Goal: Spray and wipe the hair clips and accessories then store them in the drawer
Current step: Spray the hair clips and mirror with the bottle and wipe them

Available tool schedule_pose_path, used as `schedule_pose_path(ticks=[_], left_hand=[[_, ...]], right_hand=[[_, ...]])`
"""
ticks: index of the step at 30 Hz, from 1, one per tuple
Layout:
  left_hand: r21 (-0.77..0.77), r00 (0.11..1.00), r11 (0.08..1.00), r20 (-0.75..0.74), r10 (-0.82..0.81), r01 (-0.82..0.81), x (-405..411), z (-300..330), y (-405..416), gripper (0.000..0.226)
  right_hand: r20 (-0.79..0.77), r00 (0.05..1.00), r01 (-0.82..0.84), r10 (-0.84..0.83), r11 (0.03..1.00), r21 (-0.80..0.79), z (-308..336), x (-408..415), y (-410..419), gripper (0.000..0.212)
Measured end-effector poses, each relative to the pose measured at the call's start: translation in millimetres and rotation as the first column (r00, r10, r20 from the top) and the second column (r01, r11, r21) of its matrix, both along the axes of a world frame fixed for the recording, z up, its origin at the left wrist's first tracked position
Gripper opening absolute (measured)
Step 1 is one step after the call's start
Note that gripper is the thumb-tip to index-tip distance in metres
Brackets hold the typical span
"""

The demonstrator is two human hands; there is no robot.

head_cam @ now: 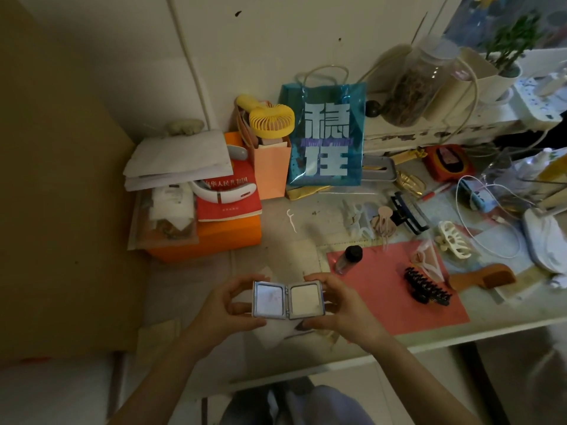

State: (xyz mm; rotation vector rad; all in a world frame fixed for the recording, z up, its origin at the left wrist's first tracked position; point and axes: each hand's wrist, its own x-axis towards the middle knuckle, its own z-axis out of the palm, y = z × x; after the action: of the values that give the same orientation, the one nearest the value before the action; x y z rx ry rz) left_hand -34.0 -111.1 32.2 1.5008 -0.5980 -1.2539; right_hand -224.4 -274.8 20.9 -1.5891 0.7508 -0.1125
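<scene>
Both hands hold a small folding mirror (287, 299) spread flat above the desk's near edge. My left hand (228, 305) grips its left leaf, and my right hand (339, 305) grips its right leaf. A small spray bottle (348, 258) with a black cap stands on a pink mat (380, 289). A black claw clip (426, 286) and a clear pink clip (426, 260) lie on the mat. Behind the mat are a white claw clip (453, 243), a dark blue clip (409, 212), a beige clip (383, 223) and pale clear clips (357, 219).
A wooden comb (484, 279) lies right of the mat. An orange box (214, 237) stacked with a red book and papers fills the back left. A blue bag (326, 133), a yellow fan (270, 116), a jar (414, 87) and white cables crowd the back.
</scene>
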Motion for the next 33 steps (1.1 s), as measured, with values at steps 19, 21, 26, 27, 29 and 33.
schedule_pose_path(ticks=[19, 21, 26, 27, 29, 33], left_hand=[[0.251, 0.926, 0.965, 0.341, -0.161, 0.075, -21.6, -119.7, -41.5, 0.066], [0.246, 0.919, 0.965, 0.351, -0.178, 0.093, -24.7, -122.4, -42.4, 0.065], [0.213, 0.875, 0.965, 0.424, -0.233, 0.154, -45.0, -119.7, -55.3, 0.061], [0.205, 0.872, 0.966, 0.43, -0.233, 0.158, -50.2, -119.4, -60.7, 0.059], [0.19, 0.859, 0.966, 0.451, -0.243, 0.174, -60.7, -118.9, -75.8, 0.055], [0.173, 0.837, 0.968, 0.49, -0.242, 0.179, -88.3, -115.2, -104.7, 0.054]], right_hand=[[-0.225, 0.974, -0.066, -0.024, 0.922, -0.382, -113.1, -15.4, -15.8, 0.061], [-0.222, 0.975, -0.068, -0.025, 0.915, -0.399, -112.6, -22.6, -16.9, 0.061], [-0.289, 0.956, -0.106, -0.053, 0.855, -0.508, -100.9, -46.6, -28.5, 0.063], [-0.303, 0.951, -0.11, -0.063, 0.845, -0.523, -101.1, -52.3, -33.2, 0.062], [-0.339, 0.937, -0.12, -0.089, 0.827, -0.549, -102.3, -64.2, -46.0, 0.062], [-0.424, 0.893, -0.19, -0.152, 0.727, -0.659, -106.5, -91.6, -73.0, 0.073]])
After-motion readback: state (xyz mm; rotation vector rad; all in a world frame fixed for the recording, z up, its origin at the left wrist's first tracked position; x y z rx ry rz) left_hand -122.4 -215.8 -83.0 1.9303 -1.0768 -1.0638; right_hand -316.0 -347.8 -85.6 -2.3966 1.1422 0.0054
